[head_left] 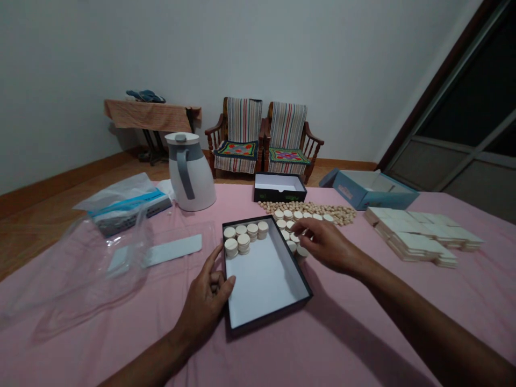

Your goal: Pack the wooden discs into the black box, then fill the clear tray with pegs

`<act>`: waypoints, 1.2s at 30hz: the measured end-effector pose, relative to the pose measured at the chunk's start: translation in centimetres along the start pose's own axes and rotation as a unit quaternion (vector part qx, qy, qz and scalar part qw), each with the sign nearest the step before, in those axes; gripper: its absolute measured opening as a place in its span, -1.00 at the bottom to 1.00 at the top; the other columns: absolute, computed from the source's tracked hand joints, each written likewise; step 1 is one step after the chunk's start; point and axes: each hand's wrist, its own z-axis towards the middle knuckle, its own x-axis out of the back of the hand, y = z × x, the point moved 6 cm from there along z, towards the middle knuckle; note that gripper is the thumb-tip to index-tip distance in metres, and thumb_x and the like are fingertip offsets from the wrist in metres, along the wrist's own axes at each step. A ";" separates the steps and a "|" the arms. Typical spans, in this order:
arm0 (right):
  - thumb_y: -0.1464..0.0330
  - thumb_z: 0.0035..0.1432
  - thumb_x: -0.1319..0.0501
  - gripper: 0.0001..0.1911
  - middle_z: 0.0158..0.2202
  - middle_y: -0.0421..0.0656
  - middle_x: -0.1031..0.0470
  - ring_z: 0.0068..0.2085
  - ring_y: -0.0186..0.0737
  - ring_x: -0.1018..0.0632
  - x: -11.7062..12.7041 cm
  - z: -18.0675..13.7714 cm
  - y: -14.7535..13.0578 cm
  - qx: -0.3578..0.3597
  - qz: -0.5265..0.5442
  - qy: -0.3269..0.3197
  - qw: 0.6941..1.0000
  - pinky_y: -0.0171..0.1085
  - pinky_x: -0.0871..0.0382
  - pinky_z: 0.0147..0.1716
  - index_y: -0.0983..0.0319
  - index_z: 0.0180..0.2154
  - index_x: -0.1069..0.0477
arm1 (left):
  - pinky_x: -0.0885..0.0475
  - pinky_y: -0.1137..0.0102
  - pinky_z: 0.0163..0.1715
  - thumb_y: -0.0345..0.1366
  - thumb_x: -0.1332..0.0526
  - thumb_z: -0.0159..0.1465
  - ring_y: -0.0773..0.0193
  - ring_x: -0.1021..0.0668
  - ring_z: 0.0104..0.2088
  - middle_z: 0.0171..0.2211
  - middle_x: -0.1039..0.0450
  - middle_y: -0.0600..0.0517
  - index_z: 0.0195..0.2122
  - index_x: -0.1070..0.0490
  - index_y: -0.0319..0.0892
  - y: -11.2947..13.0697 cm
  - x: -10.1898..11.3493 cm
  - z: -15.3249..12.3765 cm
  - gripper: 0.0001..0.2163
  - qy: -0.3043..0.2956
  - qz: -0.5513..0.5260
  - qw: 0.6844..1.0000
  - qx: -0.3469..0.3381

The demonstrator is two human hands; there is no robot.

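Note:
A shallow black-rimmed box [264, 293] with a white inside lies in front of me. Short stacks of round wooden discs [244, 242] stand in its far left corner. My left hand [203, 298] is at the box's left side, thumb over the rim and index finger along the outer wall, the other fingers curled. Beyond the box's right edge, more stacks of wooden discs [279, 215] stand on the cloth. My right hand [328, 244] is over the nearer ones, fingers bent with thumb and index tip apart. It hides part of those stacks.
Small wooden beads [334, 212] lie behind the discs, near a second black box [280, 196]. Square wooden pieces [419, 231] are stacked at right, before a blue box [371, 188]. A white jug [193, 177], a tissue pack [133, 207] and clear plastic packaging [100, 263] occupy the left.

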 end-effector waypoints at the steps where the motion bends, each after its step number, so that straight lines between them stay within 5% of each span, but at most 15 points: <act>1: 0.52 0.06 -0.07 -0.78 -0.29 -0.16 -0.51 -0.32 -0.29 -0.47 0.4 -0.4 1.4 -0.020 -0.003 -0.002 1.000 -0.35 -0.26 -0.33 0.23 -0.28 -0.44 | -0.18 0.51 -0.57 -0.11 -0.16 0.21 0.38 -0.28 -0.60 -0.62 -0.12 0.24 0.31 0.07 -0.21 0.0 0.0 0.0 -0.30 -0.003 0.002 1.000 0.001; 6: 0.49 0.04 -0.11 -0.81 -0.29 -0.12 -0.49 -0.35 -0.28 -0.46 -1.3 -2.3 5.9 -0.058 -0.024 -0.031 0.998 -0.34 -0.24 -0.38 0.25 -0.26 -0.38 | -0.21 0.49 -0.56 -0.05 -0.15 0.21 0.35 -0.32 -0.58 -0.60 -0.16 0.23 0.31 0.07 -0.20 0.1 0.0 -0.1 -0.30 0.009 0.006 1.000 0.006; 16: 0.29 0.07 -0.15 -0.76 -0.21 -0.06 -0.45 -0.23 -0.17 -0.45 -6.2 -3.6 6.9 -0.122 -0.055 -0.014 0.991 -0.30 -0.15 -0.37 0.26 -0.20 -0.29 | -0.31 0.45 -0.54 -0.05 -0.19 0.15 0.30 -0.40 -0.58 -0.61 -0.28 0.18 0.30 0.02 -0.26 0.3 0.1 0.0 -0.25 0.024 0.014 0.999 0.015; 24: 0.19 0.10 -0.11 -0.71 -0.15 -0.08 -0.43 -0.22 -0.16 -0.44 -6.7 -3.5 6.5 -0.216 -0.052 0.017 0.975 -0.29 -0.11 -0.39 0.20 -0.17 -0.33 | -0.31 0.45 -0.54 -0.07 -0.19 0.17 0.30 -0.41 -0.57 -0.61 -0.28 0.18 0.31 0.04 -0.27 0.4 0.0 0.0 -0.25 0.019 0.000 1.000 0.011; 36: 0.26 0.08 -0.13 -0.82 -0.31 -0.08 -0.47 -0.33 -0.21 -0.42 -6.3 -3.5 6.0 -0.185 -0.025 0.039 0.982 -0.33 -0.09 -0.44 0.24 -0.33 -0.37 | -0.30 0.45 -0.55 -0.07 -0.19 0.17 0.31 -0.40 -0.59 -0.61 -0.30 0.17 0.31 0.05 -0.26 0.3 0.0 0.0 -0.25 0.014 -0.009 1.000 0.014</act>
